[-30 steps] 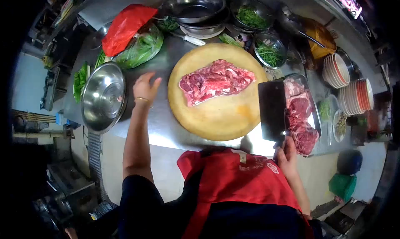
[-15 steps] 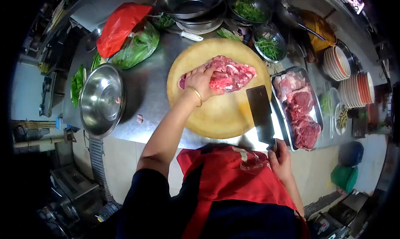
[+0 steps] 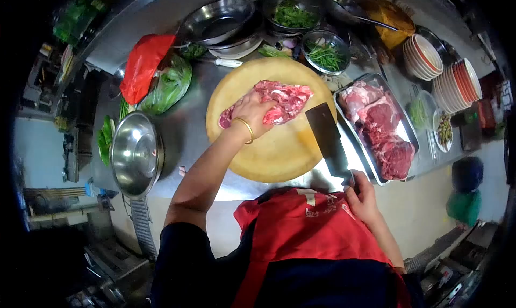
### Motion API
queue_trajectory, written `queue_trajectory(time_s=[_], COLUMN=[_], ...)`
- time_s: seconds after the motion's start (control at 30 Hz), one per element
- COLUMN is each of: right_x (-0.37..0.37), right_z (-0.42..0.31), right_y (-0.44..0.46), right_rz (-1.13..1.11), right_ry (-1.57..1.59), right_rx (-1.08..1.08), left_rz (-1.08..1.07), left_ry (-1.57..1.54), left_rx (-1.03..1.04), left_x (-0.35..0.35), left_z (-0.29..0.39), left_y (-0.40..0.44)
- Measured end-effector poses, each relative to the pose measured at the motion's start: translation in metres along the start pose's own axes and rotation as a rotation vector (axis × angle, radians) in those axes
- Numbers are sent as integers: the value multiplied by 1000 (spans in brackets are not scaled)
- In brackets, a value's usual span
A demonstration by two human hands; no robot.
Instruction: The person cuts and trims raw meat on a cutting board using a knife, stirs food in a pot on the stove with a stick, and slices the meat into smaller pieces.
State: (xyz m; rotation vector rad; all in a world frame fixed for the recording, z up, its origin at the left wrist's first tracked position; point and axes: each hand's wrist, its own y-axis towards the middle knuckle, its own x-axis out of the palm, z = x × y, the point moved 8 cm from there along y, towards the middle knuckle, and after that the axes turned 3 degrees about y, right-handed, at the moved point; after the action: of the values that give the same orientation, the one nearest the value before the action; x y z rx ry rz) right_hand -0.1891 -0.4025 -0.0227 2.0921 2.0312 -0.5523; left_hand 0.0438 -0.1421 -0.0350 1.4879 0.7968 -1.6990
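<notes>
Red meat point(image 3: 287, 99) on the round board point(image 3: 258, 158), mid-bench point(image 3: 188, 139), its near rim close to the bench's front edge. Left hand point(image 3: 253, 117): fingers spread, palm down on the meat's left end. Right hand point(image 3: 363, 198): closed round the cleaver point(image 3: 328, 140) handle, blade across the board's right rim, apart from the meat. Likely steadying for a cut. Next move calls for blade to meat, left fingers clear.

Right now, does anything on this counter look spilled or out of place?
Yes: a small pink scrap, probably meat, lies loose on the metal counter, between the steel bowl and round board. It looks stray because larger meat sits on the board or in the tray.
</notes>
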Motion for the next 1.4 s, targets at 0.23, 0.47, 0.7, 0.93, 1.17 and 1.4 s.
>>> queue_trajectory(time_s=[0.23, 0.47, 0.7, 0.93, 1.17, 1.4], right_x=[-11, -14, -6, -11, -12, -9], right_z=[12, 30, 34, 40, 33, 30], right_y=[3, 18, 41, 37, 25, 15], right_rz=[6, 53, 12, -56, -58, -52], right_ry=[75, 258, 409, 296, 253, 250], right_rx=[42, 0, 76, 13, 10, 40], left_rz=[45, 119, -376, -37, -145, -198], left_ry=[-221, -1079, -1134, -553, -257, -1502], left_rx=[-131, -425, -56, -44, -269, -462], left_x=[18, 25, 27, 13, 16, 56], left_z=[-31, -40, -32, -33, -62, -70], left_y=[21, 6, 10, -1, -4, -5])
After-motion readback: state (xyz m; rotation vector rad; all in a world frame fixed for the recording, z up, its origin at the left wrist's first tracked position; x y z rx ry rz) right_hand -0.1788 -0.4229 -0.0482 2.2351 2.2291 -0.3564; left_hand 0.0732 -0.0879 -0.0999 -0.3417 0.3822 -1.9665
